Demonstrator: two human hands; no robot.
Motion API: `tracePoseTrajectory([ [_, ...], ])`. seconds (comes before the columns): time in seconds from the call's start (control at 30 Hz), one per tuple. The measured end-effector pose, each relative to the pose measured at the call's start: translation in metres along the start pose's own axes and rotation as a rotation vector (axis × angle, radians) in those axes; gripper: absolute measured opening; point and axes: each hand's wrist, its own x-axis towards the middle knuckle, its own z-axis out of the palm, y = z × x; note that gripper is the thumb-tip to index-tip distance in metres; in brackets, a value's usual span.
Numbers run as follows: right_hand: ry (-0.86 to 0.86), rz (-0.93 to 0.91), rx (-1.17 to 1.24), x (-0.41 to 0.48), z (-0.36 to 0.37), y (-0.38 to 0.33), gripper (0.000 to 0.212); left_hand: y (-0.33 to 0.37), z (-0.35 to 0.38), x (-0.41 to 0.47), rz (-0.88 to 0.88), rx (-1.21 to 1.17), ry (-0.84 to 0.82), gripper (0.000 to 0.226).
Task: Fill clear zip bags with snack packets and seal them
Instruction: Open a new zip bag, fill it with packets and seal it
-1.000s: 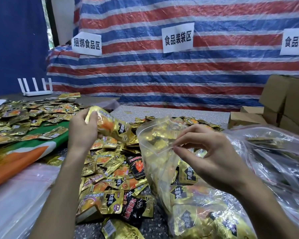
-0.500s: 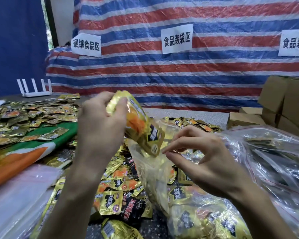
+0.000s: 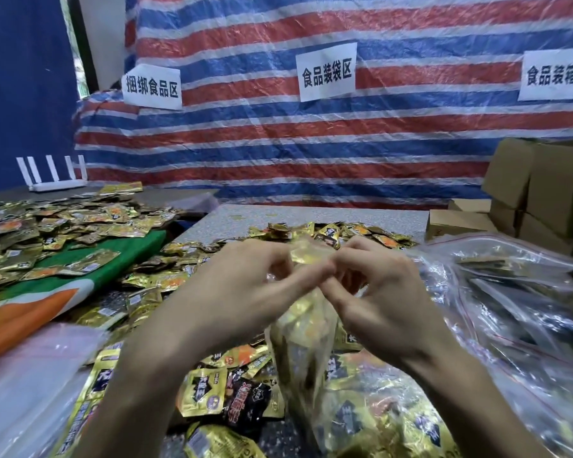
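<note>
I am holding the filled zip bag [image 3: 303,355] upright over the table [image 3: 311,214], pinching its mouth with my left hand [image 3: 245,292] and right hand [image 3: 377,302]
The striped tarp [image 3: 311,143] is hanging behind, and loose snack packets [image 3: 209,391] are lying all around; my fingertips are meeting at the bag's top, likely lining up the zip strip for sealing while its packets sit low inside

My left hand [image 3: 242,289] and right hand [image 3: 381,295] meet, fingers [image 3: 306,276] pinching the top edge of a clear zip bag [image 3: 303,352] holding gold snack packets [image 3: 311,252]. Loose packets [image 3: 205,391] cover the table [image 3: 311,214] beneath. More filled bags [image 3: 510,292] lie at my right, cardboard boxes [image 3: 543,186] beyond, a striped tarp [image 3: 278,143] behind.
</note>
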Motion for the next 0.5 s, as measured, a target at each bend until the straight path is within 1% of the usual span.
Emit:
tracePoseTrajectory([
  [0.03,0.013,0.031,-0.008,0.000,0.000,0.000,0.015,-0.003,-0.004,-0.002,0.040,0.051,-0.024,0.048],
  [0.1,0.038,0.076,-0.010,-0.001,0.000,-0.002,0.010,-0.011,-0.009,-0.001,0.075,0.098,-0.029,0.032],
  [0.13,0.048,0.089,-0.011,-0.001,-0.001,-0.003,0.009,-0.013,-0.011,0.000,0.086,0.095,-0.018,0.029],
  [0.2,0.047,0.107,-0.017,-0.002,-0.003,-0.007,0.011,-0.018,-0.017,0.002,0.095,0.065,0.003,0.032],
  [0.27,0.012,0.109,-0.022,-0.002,-0.009,-0.011,0.022,-0.023,-0.022,0.003,0.087,0.011,0.018,0.031],
  [0.33,-0.051,0.083,-0.052,-0.001,-0.017,-0.014,0.036,-0.029,-0.028,0.001,0.085,-0.011,0.040,0.027],
  [0.37,-0.096,0.068,-0.074,0.000,-0.022,-0.013,0.039,-0.032,-0.031,0.000,0.084,-0.011,0.051,0.026],
  [0.43,-0.208,0.058,-0.114,0.000,-0.030,-0.009,0.037,-0.036,-0.037,-0.002,0.076,-0.008,0.072,0.029],
  [0.5,-0.332,0.078,-0.140,0.000,-0.035,-0.003,0.026,-0.041,-0.042,-0.004,0.059,-0.009,0.074,0.030],
])
